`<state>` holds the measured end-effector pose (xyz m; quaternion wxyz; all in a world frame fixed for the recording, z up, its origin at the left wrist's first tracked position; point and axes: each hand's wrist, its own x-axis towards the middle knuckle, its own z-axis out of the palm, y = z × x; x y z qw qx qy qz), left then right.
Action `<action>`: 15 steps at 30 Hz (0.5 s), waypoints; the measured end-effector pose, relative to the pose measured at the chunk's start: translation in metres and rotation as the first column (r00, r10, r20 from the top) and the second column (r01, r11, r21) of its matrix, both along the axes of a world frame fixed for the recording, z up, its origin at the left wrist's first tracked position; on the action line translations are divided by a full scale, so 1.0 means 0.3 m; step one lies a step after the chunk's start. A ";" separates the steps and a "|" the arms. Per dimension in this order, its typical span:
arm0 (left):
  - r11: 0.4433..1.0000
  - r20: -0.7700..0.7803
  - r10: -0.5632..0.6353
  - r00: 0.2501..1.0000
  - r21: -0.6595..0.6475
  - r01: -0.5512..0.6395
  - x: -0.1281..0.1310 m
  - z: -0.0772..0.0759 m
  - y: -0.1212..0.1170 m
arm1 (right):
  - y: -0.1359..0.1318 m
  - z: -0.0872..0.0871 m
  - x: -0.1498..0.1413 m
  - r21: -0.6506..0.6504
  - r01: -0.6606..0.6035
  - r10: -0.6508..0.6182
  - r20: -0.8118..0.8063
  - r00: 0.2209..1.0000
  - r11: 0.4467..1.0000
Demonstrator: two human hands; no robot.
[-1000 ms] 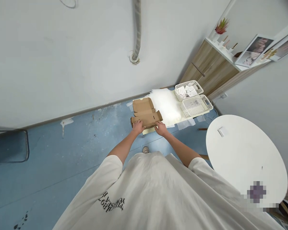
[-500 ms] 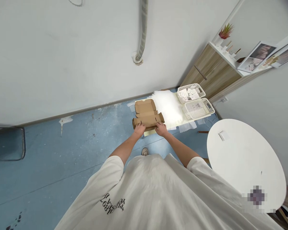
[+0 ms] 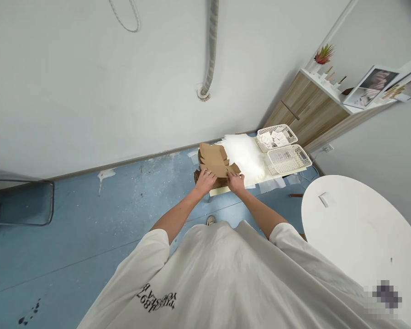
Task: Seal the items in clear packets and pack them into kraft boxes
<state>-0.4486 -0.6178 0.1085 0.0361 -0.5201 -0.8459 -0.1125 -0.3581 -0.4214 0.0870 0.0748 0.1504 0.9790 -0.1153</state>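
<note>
A brown cardboard mailer box [image 3: 213, 156], unfolded with notched flaps, lies at the left end of a low table [image 3: 222, 191]. My left hand [image 3: 206, 182] has its fingers bent over the near panel's left part. On the right part of the same panel, my right hand [image 3: 236, 182] grips near the corner flap. Brown cardboard [image 3: 220, 183] shows under the panel, between my hands; whether it is a separate piece I cannot tell. Both sets of fingertips are partly hidden against the cardboard.
Bright white sheeting [image 3: 244, 157] covers the table's middle. At its right end stand a white basket [image 3: 296, 133] with small white packets and another basket [image 3: 306, 161] holding a clear package. A round white table [image 3: 356, 219] is at right, a folding chair [image 3: 51, 201] at left.
My hands have shifted farther onto the near panel, with fingers now over its top. The panel's side flaps look less upright. The whole view has shifted slightly.
</note>
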 end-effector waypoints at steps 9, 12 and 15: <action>0.988 0.017 -0.012 1.000 0.153 0.009 0.019 0.188 0.091 | 0.137 0.137 0.016 0.035 -0.016 0.023 -0.219 0.975 0.999; 0.981 -0.015 -0.053 0.998 0.185 0.055 0.049 0.232 0.162 | 0.199 0.181 0.071 0.057 0.027 -0.009 -0.287 0.958 0.998; 0.970 -0.037 -0.122 0.992 0.208 0.127 0.100 0.273 0.260 | 0.273 0.222 0.160 0.078 0.105 -0.072 -0.340 0.938 0.991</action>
